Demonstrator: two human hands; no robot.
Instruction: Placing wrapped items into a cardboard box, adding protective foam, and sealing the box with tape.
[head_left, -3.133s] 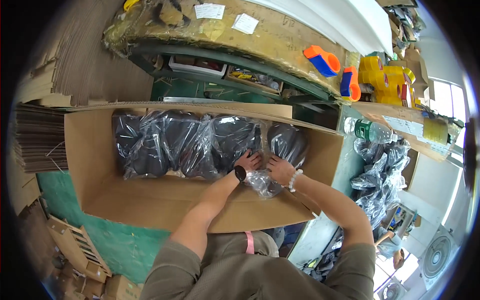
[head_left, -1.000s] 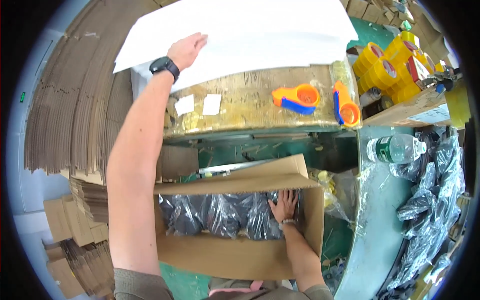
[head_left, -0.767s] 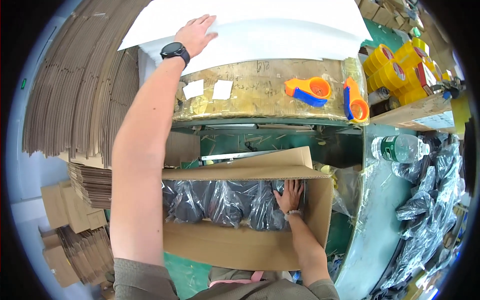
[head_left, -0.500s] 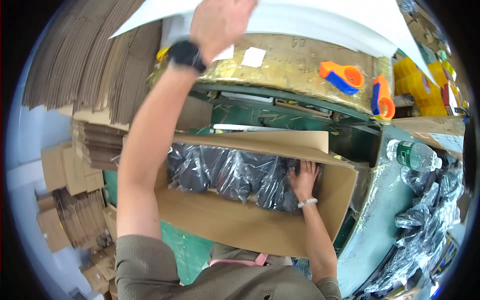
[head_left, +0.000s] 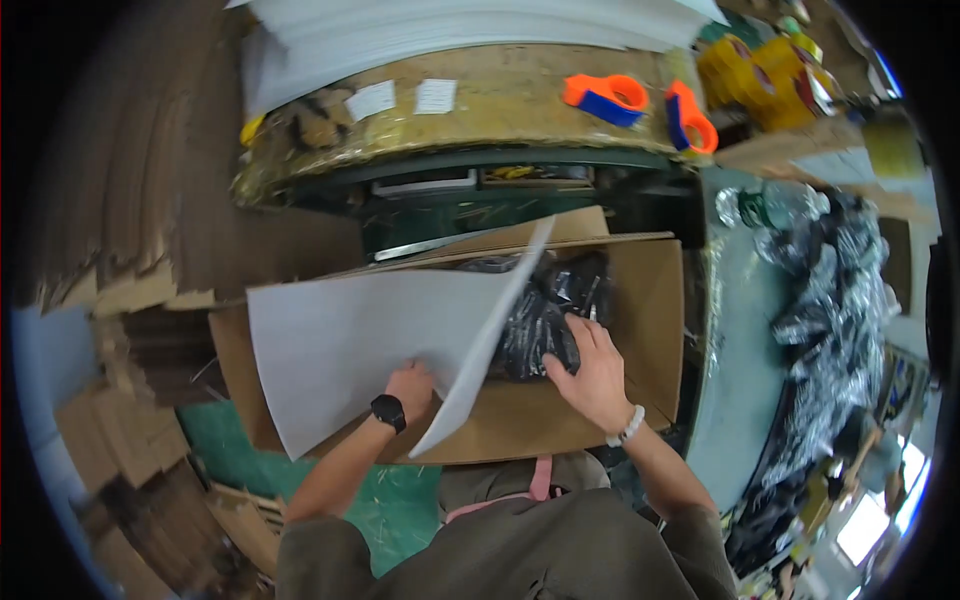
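Head view: white sheet (head_left: 345, 335) lies along the box (head_left: 650, 325), left of the spread right hand (head_left: 597, 380); left hand (head_left: 410, 387) touches it, grip unclear.

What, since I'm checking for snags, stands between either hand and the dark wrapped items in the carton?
Nothing visible stands between the right hand and the dark wrapped items in the carton. By the left hand, a white sheet is in the way, covering most of the carton's left part.

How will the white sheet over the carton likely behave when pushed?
Probably floppy: the white sheet bends up along its right side. Likely light, since its edge looks thin. It may slide on the bagged items, whose plastic looks glossy.
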